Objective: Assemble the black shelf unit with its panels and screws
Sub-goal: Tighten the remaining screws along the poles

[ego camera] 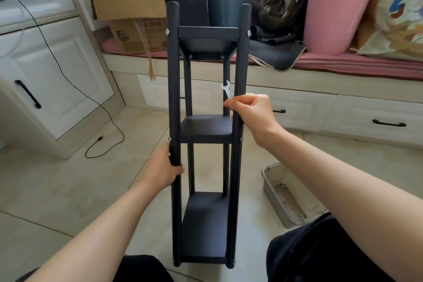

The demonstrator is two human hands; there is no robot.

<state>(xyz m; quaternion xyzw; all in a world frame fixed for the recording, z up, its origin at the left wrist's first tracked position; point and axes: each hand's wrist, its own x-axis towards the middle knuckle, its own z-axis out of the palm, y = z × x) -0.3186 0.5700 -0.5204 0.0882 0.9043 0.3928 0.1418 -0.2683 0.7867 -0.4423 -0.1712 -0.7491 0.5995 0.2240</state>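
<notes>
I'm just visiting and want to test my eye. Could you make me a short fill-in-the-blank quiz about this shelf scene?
1. The right hand pinches a small white ____.
2. The shelf has ____ panels fitted between its posts.
3. The left hand holds a shelf ____.
4. The bucket on the bench is ____.

Missing words: wrench; three; post; pink
</notes>
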